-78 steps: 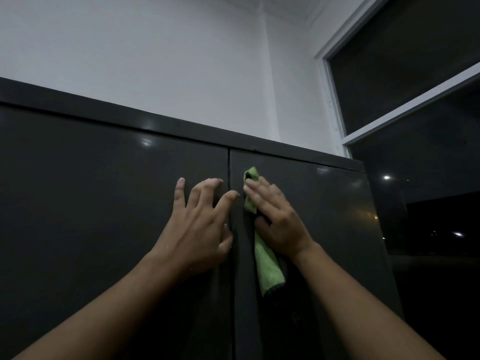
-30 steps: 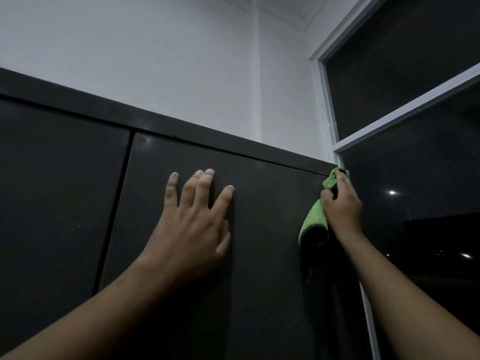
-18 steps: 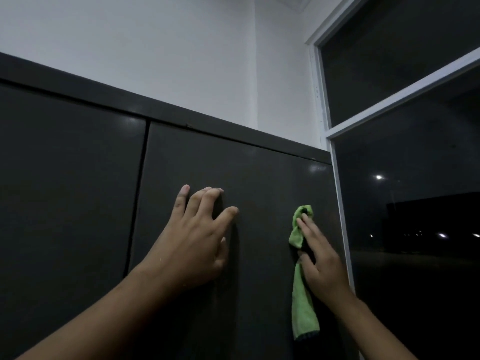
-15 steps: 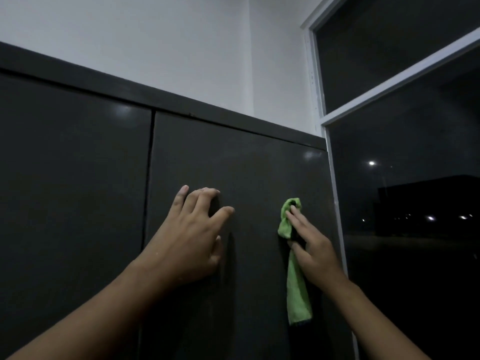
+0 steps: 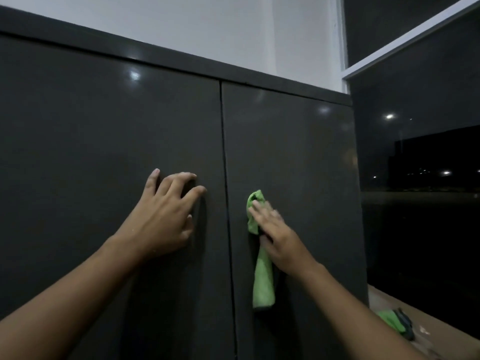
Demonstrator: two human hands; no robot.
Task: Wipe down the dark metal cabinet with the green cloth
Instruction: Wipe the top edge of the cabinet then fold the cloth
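Shifted both hands leftward along the dark metal cabinet [image 5: 78, 152] in the last half second. Carried the left hand [image 5: 166, 216] across the seam [image 5: 224, 178] onto the door left of it. Brought the right hand [image 5: 275, 235] away from the cabinet's window-side edge to just right of that seam.

Braces with the left hand, fingers spread and arched, fingertips on the door, gripping nothing. Presses the green cloth [image 5: 263, 279] to the door under the right hand, with fingers nearly straight and blurred by motion. Cannot tell whether the thumb hooks the fabric. Keeps the cloth bunched lengthwise, with its top poking out above the right fingertips and its tail hanging down past the wrist, against the door.

Looks like the middle of a wiping stroke on the door under the right hand, with the door under the left hand probably yet to be done.

Calls next for steady flat pressure so the narrow bunch does not slide out from under the fingers. Calls then for either turning back toward the far edge or lifting the left hand clear before crossing the seam.

Leaves a second green item [image 5: 392, 320] on the ledge [image 5: 441, 331] beyond the right forearm, too dim to identify.
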